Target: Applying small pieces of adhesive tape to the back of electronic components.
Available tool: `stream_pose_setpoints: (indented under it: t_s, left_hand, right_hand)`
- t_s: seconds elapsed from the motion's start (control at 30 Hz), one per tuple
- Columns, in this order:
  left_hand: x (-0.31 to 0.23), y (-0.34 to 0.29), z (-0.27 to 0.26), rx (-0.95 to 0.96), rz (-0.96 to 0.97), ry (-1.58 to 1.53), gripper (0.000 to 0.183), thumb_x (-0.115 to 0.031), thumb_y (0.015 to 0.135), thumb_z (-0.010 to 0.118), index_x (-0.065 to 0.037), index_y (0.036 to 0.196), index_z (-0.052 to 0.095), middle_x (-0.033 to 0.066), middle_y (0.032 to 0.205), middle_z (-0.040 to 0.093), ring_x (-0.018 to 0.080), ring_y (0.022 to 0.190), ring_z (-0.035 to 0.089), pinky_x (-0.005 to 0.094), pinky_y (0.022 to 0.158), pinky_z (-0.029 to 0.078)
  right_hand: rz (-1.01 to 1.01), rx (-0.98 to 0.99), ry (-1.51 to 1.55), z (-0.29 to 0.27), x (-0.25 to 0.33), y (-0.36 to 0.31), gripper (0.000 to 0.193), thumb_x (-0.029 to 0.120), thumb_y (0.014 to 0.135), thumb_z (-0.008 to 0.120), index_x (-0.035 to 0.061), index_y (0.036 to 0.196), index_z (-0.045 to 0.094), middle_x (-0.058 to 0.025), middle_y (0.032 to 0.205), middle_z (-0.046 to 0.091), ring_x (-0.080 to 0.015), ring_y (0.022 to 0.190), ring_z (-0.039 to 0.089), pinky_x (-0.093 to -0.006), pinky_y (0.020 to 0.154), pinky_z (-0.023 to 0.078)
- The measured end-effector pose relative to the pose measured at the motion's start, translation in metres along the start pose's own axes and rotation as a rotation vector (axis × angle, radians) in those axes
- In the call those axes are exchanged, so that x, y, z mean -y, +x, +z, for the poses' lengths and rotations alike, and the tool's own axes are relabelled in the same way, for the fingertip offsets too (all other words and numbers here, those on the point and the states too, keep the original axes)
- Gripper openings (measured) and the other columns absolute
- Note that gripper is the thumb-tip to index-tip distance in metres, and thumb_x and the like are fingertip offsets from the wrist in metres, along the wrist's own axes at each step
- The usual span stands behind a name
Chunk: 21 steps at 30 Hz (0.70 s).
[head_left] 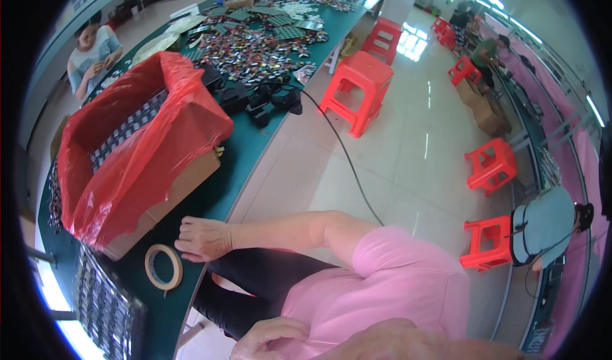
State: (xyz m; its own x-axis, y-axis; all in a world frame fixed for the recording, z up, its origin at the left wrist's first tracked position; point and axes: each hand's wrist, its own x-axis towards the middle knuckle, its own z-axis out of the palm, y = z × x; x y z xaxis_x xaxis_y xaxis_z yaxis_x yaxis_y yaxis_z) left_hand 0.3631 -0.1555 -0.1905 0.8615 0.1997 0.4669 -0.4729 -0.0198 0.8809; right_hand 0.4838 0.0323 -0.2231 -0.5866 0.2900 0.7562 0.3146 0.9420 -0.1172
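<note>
My right hand (203, 239) rests at the edge of the green table (220, 188), its fingers curled into a loose fist. No object shows in it. Right beside its knuckles lies a roll of tan tape (153, 266), flat on the table. Low in the view, my left hand (271, 336) lies against the front of my pink shirt; its fingers are partly hidden and cut off by the rim. A cardboard box (185, 185) lined with a red plastic bag (143, 188) stands beyond the tape. Inside it, a dark tray (131, 127) with rows of pieces shows.
Stacked clear-wrapped trays (108, 309) sit at the near left table end. A heap of small coloured parts (255, 51) covers the far table. A black cable (341, 140) hangs toward the floor. Red stools (360, 83) stand alongside. Another person (92, 54) works across the table; others sit right.
</note>
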Motion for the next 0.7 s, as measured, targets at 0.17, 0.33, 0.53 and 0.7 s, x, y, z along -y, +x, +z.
stream_pose_setpoints:
  t_s: [0.17,0.33,0.53,0.7]
  left_hand:
    - [-0.013,-0.017,0.023,-0.055,0.018,-0.313,0.039,-0.033,0.093,0.064,0.006,0.092,0.066,0.021,0.097,0.065,0.036,0.094,0.063,0.0447,0.089,0.047]
    - [0.004,-0.044,0.026,-0.917,-0.449,0.188,0.039,-0.035,0.095,0.061,0.002,0.084,0.07,0.0183,0.087,0.069,0.0402,0.083,0.065,0.0432,0.084,0.05]
    - [0.148,-0.171,0.018,-0.952,-1.291,1.471,0.043,-0.035,0.086,0.066,-0.022,0.127,0.065,0.0129,0.153,0.039,0.0364,0.148,0.024,0.083,0.101,0.018]
    - [0.151,-0.161,-0.023,-0.823,-1.503,1.409,0.054,-0.039,0.083,0.064,-0.018,0.133,0.061,0.0082,0.158,0.032,0.0327,0.152,0.014,0.0866,0.1,0.009]
  right_hand:
    - [0.026,-0.024,0.11,0.0,0.012,0.015,0.021,0.023,0.083,0.07,0.0071,0.087,0.056,-0.0097,0.075,0.055,-0.0277,0.076,0.057,-0.0401,0.078,0.044]
    - [0.007,-0.122,0.209,-0.003,0.012,0.002,0.021,0.012,0.081,0.072,0.004,0.097,0.061,-0.0124,0.079,0.058,-0.0316,0.074,0.058,-0.0412,0.069,0.048]
    - [-0.039,0.241,0.63,0.013,0.117,-0.044,0.014,0.014,0.086,0.067,0.0053,0.095,0.061,-0.0149,0.085,0.061,-0.0347,0.081,0.061,-0.0446,0.079,0.051]
    - [0.485,0.671,0.589,0.098,0.122,-0.139,0.027,0.027,0.096,0.056,0.0029,0.108,0.061,-0.0218,0.109,0.064,-0.0419,0.102,0.061,-0.0483,0.087,0.05]
